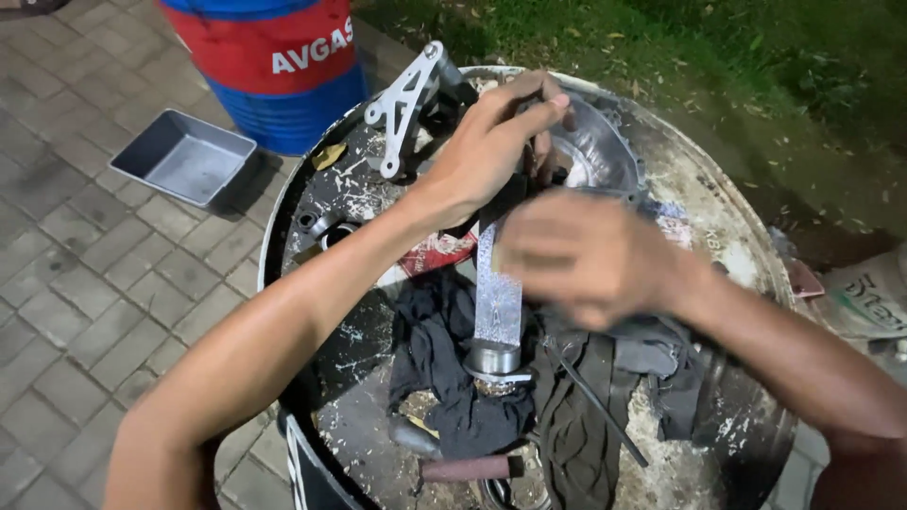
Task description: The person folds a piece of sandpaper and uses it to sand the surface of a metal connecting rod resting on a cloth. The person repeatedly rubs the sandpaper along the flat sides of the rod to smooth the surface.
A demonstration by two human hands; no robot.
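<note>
The left hand (491,142) is closed from above around the upper end of a flat metal bar (498,293), fingers curled over and thumb pressed against the side, pinning it where it meets a round, shiny metal housing (595,151) just beyond the knuckles. The bar runs from that grip toward the person and ends in a short steel socket (493,359) resting on dark rags (444,368). The right hand (586,260) lies across the bar just below the left hand's grip; it is blurred with motion, so whether its fingers are wrapped round the bar or only pressing on it cannot be told, though it looks loosely curled. All of this sits on the paint-spattered top of a steel drum (737,283) used as a bench. A white cast bracket (406,99) stands up just left of the left wrist, and a wooden-handled tool (468,467) lies nearest the person, below the socket. The step in hand appears to be steadying the housing while working the bar on it; the next move calls for a firm hold with the left hand and even pressure from the right.
</note>
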